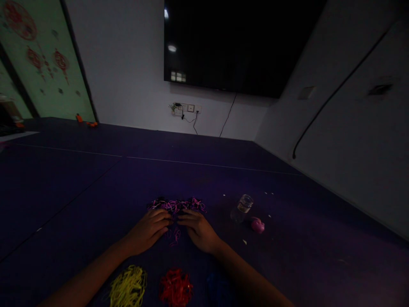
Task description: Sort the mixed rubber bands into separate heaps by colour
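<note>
A loose heap of purple, pink and black rubber bands lies on the dark purple surface in front of me. My left hand rests at the heap's near left edge, fingers stretched out and lying on the bands. From the other side, my right hand touches the near right edge, its fingers also extended. Between the two hands a few stray purple bands trail toward me. Closer in sit a yellow pile, a red pile and a dim blue pile beside my right forearm.
Right of my hands stands a clear glass jar, with a pink rounded object beside it. Small white scraps are scattered around them. A large dark screen hangs on the far wall above sockets. Orange items lie far left.
</note>
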Demonstrator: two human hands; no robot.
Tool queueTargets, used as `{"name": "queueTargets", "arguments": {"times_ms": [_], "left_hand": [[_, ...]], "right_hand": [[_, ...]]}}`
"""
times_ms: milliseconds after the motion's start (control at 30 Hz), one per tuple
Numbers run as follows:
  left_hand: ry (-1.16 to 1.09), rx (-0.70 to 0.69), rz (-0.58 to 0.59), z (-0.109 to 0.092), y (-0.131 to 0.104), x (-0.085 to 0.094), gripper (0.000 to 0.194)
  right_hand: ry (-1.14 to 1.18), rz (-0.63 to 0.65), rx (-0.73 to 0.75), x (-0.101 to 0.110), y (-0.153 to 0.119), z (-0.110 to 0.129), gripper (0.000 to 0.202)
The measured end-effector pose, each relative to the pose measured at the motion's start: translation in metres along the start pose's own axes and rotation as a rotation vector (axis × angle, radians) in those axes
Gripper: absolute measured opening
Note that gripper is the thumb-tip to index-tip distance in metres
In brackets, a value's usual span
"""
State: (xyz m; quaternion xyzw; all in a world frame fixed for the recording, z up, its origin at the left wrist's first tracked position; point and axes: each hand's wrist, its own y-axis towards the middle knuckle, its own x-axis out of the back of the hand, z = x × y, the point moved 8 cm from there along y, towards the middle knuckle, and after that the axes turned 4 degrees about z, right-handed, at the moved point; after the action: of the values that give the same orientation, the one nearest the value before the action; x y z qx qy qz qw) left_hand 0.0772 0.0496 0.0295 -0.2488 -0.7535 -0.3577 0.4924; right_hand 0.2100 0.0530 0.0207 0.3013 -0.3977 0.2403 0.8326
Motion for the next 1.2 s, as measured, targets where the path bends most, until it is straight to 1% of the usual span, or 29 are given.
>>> {"name": "queueTargets", "arguments": {"times_ms": [133, 200, 300, 333, 400, 467, 533, 600, 667, 733, 800, 933, 1000, 1100, 1200], "left_hand": [[-0.044, -0.003, 0.005, -0.003, 0.000, 0.002, 0.029], [-0.109, 0.002, -0.027, -0.001, -0.002, 0.004, 0.025], [-0.198, 0.026, -0.115, 0.004, -0.005, 0.009, 0.024], [-0.210, 0.030, -0.124, 0.005, -0.006, 0.009, 0.026], [-0.217, 0.016, -0.076, 0.000, -0.005, 0.006, 0.034], [-0.225, -0.025, 0.028, -0.010, -0.002, 0.000, 0.040], [-0.243, -0.065, 0.121, -0.023, 0.000, -0.004, 0.039], [-0.258, -0.089, 0.190, -0.033, 0.001, -0.006, 0.037], [-0.270, -0.100, 0.236, -0.039, 0.001, -0.008, 0.035], [-0.278, -0.105, 0.250, -0.040, 0.000, -0.008, 0.032], [-0.276, -0.112, 0.218, -0.038, -0.001, -0.007, 0.027], [-0.261, -0.124, 0.058, -0.028, -0.002, 0.000, 0.010], [-0.266, -0.115, -0.010, -0.023, -0.002, 0.004, 0.013], [-0.269, -0.085, -0.066, -0.015, -0.002, 0.008, 0.018], [-0.184, 0.001, -0.126, 0.001, -0.002, 0.013, 0.023]], "right_hand": [[0.015, -0.112, -0.025, 0.007, -0.001, -0.005, 0.048], [0.052, -0.156, -0.028, 0.011, -0.002, -0.006, 0.046], [0.144, -0.143, -0.022, 0.012, -0.002, -0.005, 0.039], [0.170, -0.133, -0.020, 0.012, -0.002, -0.005, 0.037], [0.208, -0.131, -0.020, 0.012, -0.001, -0.004, 0.035], [0.224, -0.157, -0.035, 0.014, -0.002, -0.006, 0.034], [0.238, -0.192, -0.065, 0.017, -0.002, -0.008, 0.033], [0.258, -0.233, -0.104, 0.019, -0.003, -0.012, 0.033], [0.282, -0.272, -0.142, 0.022, -0.004, -0.016, 0.033], [0.301, -0.303, -0.174, 0.024, -0.006, -0.018, 0.032], [0.311, -0.324, -0.195, 0.027, -0.007, -0.020, 0.031], [0.312, -0.344, -0.201, 0.029, -0.007, -0.019, 0.030], [0.308, -0.358, -0.205, 0.030, -0.008, -0.020, 0.029], [0.284, -0.399, -0.243, 0.032, -0.011, -0.026, 0.031], [0.202, -0.411, -0.253, 0.035, -0.013, -0.031, 0.032]]}}
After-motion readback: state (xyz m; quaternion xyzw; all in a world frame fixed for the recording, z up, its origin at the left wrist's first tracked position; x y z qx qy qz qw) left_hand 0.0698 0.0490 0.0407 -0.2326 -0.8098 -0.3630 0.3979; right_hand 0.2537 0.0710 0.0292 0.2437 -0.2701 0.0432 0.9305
